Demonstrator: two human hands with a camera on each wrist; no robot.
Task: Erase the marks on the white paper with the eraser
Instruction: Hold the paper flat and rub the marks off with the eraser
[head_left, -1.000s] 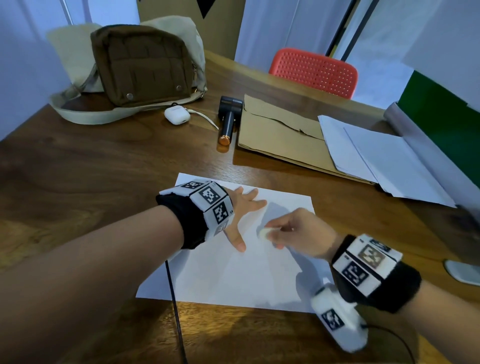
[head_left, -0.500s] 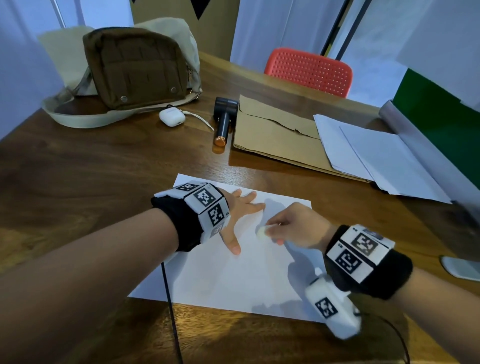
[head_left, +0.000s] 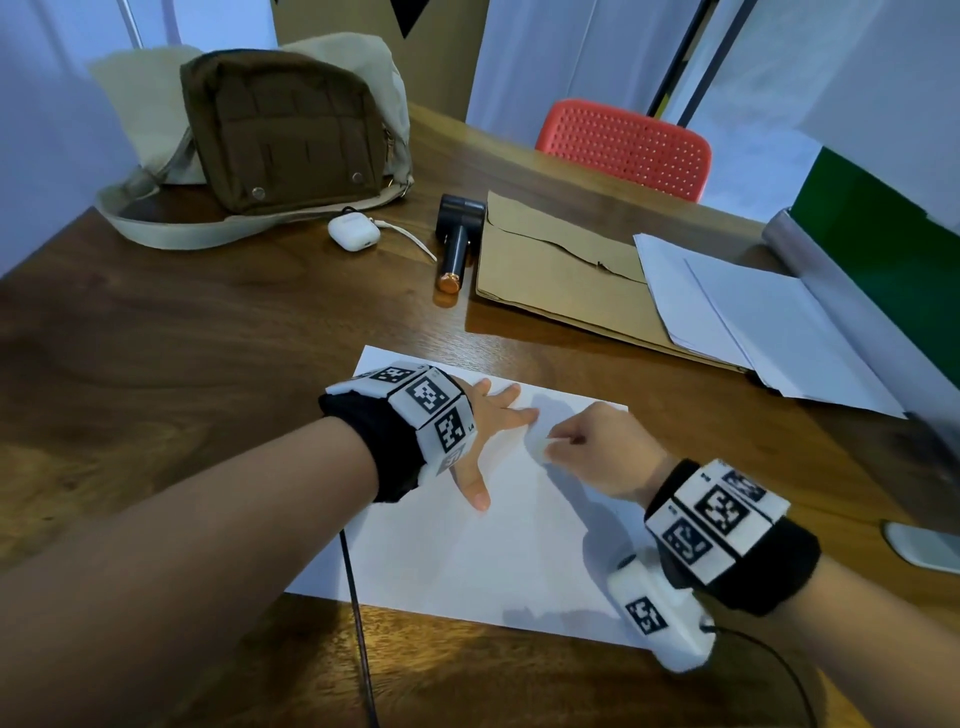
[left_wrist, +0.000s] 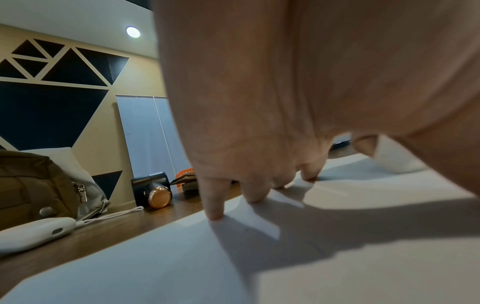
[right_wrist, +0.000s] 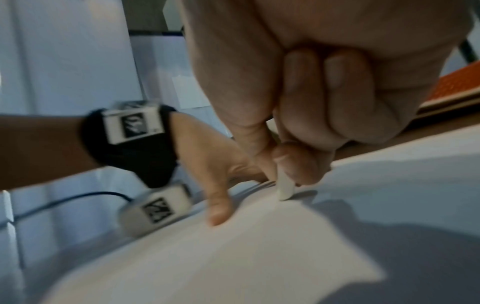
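Little has moved since a second ago: my right hand (head_left: 597, 449) has slid the eraser (head_left: 540, 448) a touch along the paper (head_left: 467, 561), near its far edge, so I judge the rubbing stroke is under way. Thumb and fingers pinch the eraser, its tip on the sheet. My left hand (head_left: 485, 434) stays spread flat, pinning the paper just beside it. I can't make out any marks here.
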